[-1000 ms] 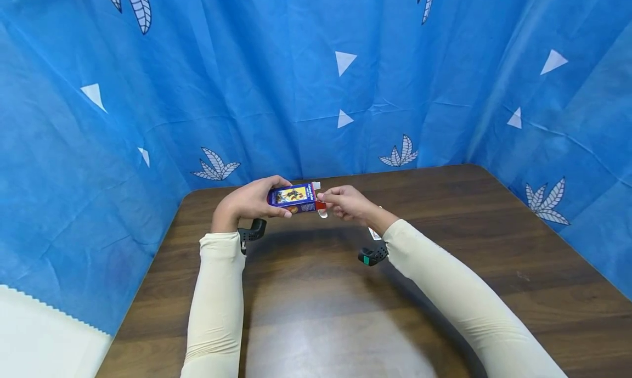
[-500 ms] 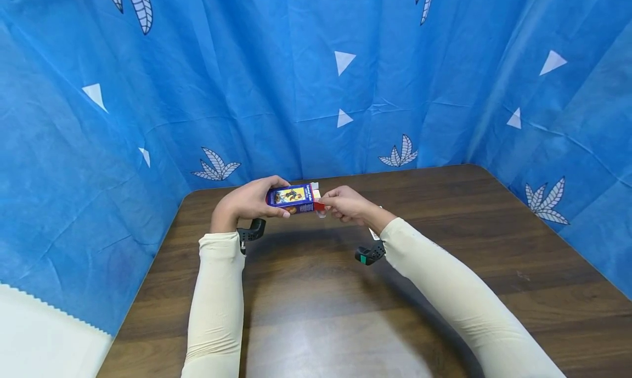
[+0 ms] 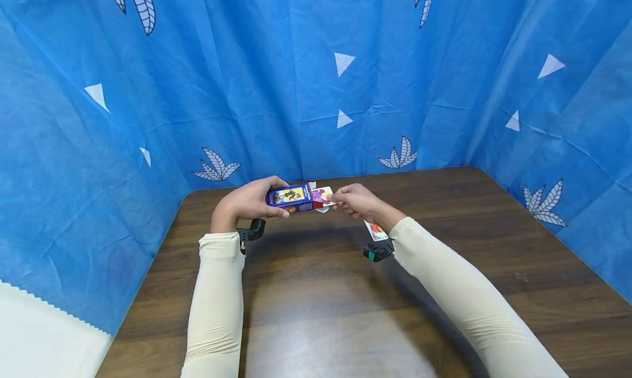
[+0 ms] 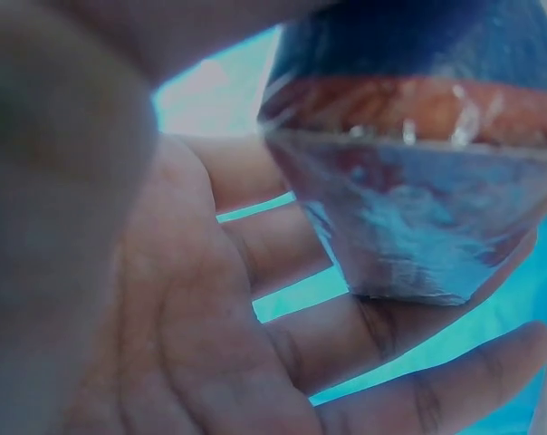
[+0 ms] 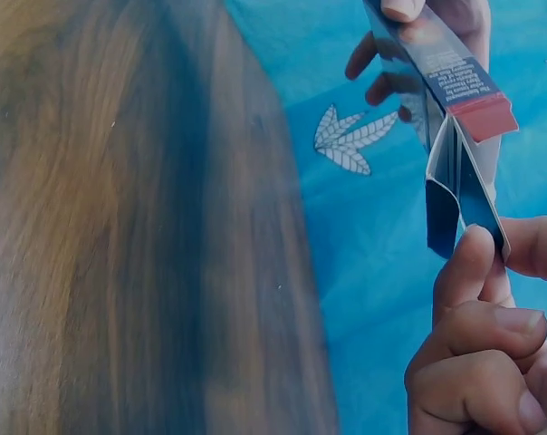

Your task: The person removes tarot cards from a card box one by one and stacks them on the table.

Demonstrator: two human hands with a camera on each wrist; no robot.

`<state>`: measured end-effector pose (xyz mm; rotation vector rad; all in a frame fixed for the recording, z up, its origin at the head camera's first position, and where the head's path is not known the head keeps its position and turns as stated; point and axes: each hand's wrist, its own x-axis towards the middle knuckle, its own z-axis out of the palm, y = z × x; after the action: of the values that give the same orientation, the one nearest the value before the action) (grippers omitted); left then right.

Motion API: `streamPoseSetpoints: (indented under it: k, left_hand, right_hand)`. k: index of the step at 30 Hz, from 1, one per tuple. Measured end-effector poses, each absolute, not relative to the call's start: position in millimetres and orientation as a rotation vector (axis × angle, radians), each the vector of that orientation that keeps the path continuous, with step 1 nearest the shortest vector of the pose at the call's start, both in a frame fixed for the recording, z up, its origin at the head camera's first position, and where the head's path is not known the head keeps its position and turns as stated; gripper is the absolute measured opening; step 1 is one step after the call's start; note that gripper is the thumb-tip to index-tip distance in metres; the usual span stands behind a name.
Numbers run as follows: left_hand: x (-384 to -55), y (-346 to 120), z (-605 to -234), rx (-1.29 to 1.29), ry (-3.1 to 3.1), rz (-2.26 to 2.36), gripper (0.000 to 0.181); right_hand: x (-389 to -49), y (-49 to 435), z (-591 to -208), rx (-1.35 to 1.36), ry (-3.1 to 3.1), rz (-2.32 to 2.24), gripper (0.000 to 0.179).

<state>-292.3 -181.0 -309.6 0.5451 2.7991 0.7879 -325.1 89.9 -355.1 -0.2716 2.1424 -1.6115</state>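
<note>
My left hand (image 3: pixel 250 202) grips a small blue card box (image 3: pixel 290 196) with a yellow picture on its front, thumb along the near side. In the left wrist view the box's glossy end (image 4: pixel 409 208) lies against the fingers. The box is held above the table, its mouth facing right, with a red flap (image 5: pixel 487 116) and a white flap folded out. A card (image 3: pixel 322 196) with a pink and yellow picture sticks partly out of the mouth. My right hand (image 3: pixel 357 201) pinches the card's outer end between thumb and finger; the other fingers are curled.
Another card (image 3: pixel 376 231), white-edged with orange-red, lies beneath my right wrist, partly hidden by it. Black wrist cameras hang at both wrists, the right one (image 3: pixel 378 251) close over the brown wooden table (image 3: pixel 306 295). A blue curtain (image 3: pixel 296 92) stands behind the table.
My right hand has moved slightly right, and the card now shows out of the box between mouth and fingers. More of the card on the table shows. The left hand and box stay nearly still.
</note>
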Motion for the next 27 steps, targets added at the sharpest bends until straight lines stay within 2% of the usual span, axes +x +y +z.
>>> streamPoseSetpoints:
  k: [10,15,21,27]
  left_hand:
    - [-291.2,-180.6,-308.4,0.54,2.793,0.797,0.071]
    - [-290.2,-179.7,-309.1,0.517,2.806,0.769,0.072]
    - [-290.0,-179.1,-307.9,0.515,2.812,0.756,0.072]
    - [-289.7,-179.1,-309.0,0.486,2.787,0.761,0.074]
  right_hand:
    - [-335.5,114.5,-361.1,-0.26,2.171,-1.655,0.025]
    - [-343.4,134.4,-367.5,-0.19,2.148,-1.755,0.02]
    - [-352.1,155.3,-369.3,-0.062,2.222,-1.824,0.026]
    - [-361.7,177.0,-379.2,0.035,2.492,-1.591,0.031]
